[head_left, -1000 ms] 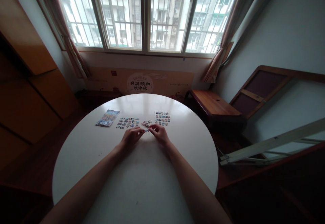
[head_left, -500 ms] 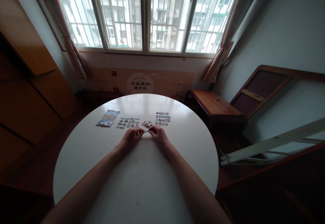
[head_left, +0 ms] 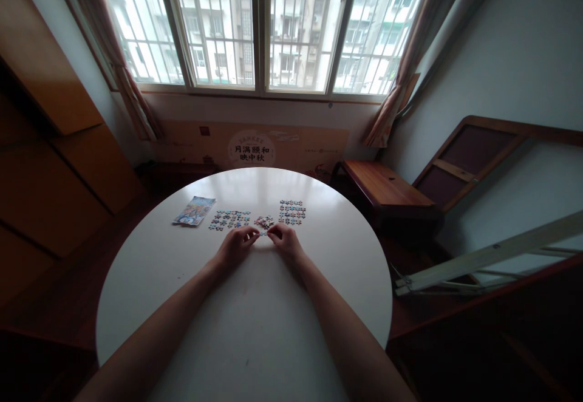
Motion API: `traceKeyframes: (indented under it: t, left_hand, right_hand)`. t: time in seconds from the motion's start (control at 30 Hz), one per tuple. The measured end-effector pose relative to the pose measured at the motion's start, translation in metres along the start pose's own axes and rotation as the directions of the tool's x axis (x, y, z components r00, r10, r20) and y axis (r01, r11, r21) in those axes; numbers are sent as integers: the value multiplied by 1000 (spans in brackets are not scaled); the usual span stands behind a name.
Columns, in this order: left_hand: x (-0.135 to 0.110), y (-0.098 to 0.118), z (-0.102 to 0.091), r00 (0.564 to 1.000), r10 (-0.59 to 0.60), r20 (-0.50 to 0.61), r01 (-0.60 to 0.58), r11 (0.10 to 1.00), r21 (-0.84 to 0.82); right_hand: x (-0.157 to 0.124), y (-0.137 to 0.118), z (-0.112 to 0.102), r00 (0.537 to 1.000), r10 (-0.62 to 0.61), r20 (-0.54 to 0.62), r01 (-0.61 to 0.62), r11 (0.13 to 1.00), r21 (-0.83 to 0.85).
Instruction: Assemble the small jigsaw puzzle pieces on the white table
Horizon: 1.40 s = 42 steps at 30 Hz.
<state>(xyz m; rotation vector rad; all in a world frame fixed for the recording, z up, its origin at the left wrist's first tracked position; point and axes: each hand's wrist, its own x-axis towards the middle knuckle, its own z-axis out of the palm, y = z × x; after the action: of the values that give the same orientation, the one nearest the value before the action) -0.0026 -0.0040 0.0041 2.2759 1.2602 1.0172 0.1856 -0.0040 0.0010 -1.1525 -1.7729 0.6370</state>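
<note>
My left hand (head_left: 235, 246) and my right hand (head_left: 285, 241) meet on the round white table (head_left: 246, 323). Their fingertips pinch a small jigsaw piece (head_left: 263, 232) between them. Just beyond the fingers lies a small heap of loose pieces (head_left: 263, 221). A spread of pieces (head_left: 229, 220) lies to the left of it. A neater block of pieces (head_left: 291, 212) lies to the right. A colourful picture card (head_left: 194, 211) rests at the far left of the row.
A wooden bench (head_left: 385, 186) stands right of the table. A folded frame and a white bar (head_left: 492, 256) lean at the right. A printed cardboard box (head_left: 252, 147) sits under the barred window. Wooden cabinets (head_left: 50, 147) line the left wall.
Both hands have stayed together at the small piece; the right fingers drew in slightly toward the left ones. Nothing else moved.
</note>
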Motion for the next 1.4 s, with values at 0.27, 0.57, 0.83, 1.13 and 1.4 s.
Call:
traceKeyframes:
  t: [0.27,0.57,0.83,1.13,1.4]
  left_hand:
    - [-1,-3,1,999,20,29,-23,996,84]
    - [-2,2,-3,999,40,35,-43,994,98]
    - [-2,3,-2,999,39,28,-41,995,94]
    - [-1,1,-1,999,30,27,-32,995,94]
    - [-1,1,-1,999,21,26,-23,996,87]
  right_hand:
    - [-1,-4,1,1000,-1,20,2,1000,-15]
    - [-2,-7,0,999,-13,37,15,998,-59]
    - [-3,-5,1,998,-25,49,29,997,-78]
    - [-3,-3,2,997,-42,57,48,994,-97]
    - [-3,-3,2,998,-39,58,44,994,-100]
